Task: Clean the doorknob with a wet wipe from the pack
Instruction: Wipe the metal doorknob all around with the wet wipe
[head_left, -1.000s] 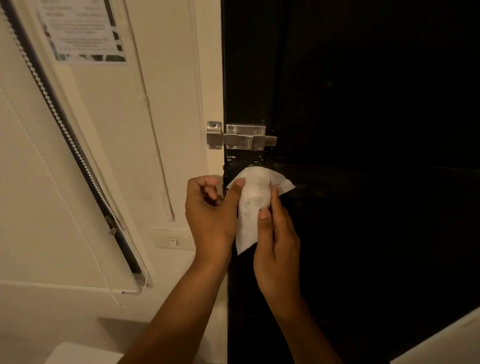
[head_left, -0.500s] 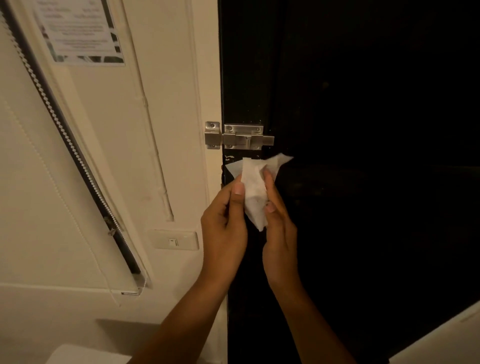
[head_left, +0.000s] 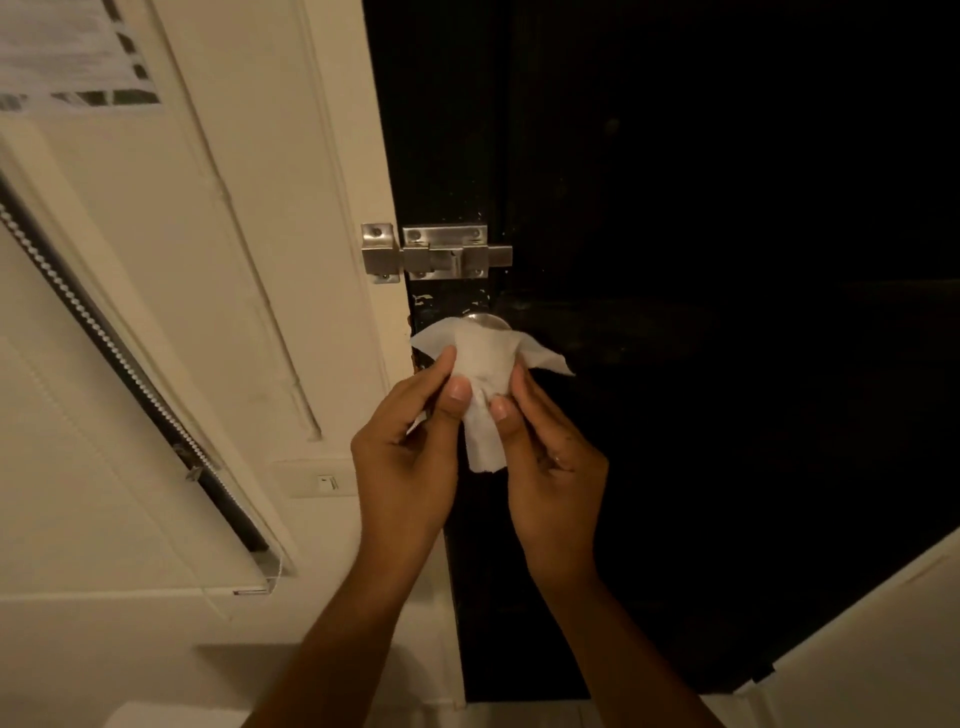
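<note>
A white wet wipe (head_left: 483, 358) is draped over the metal doorknob (head_left: 485, 320), of which only the top rim shows above the wipe. The knob sits on a black door (head_left: 701, 260), just below a steel slide bolt. My left hand (head_left: 410, 452) pinches the wipe's left side with thumb and fingers. From the right, my right hand (head_left: 550, 462) grips the same wipe, thumb pressing on its lower fold. The wipe's tail hangs down between both thumbs. The pack is not in view.
A steel slide bolt (head_left: 441, 254) bridges the cream door frame (head_left: 374, 182) and the door. On the left wall are a window blind with a beaded chain (head_left: 104, 332), a taped paper notice (head_left: 67, 57) and a small wall switch (head_left: 327, 481).
Both hands have bunched the wipe, raised it and brought it over the doorknob. The left hand, which held only an edge, now pinches it closer to the right thumb.
</note>
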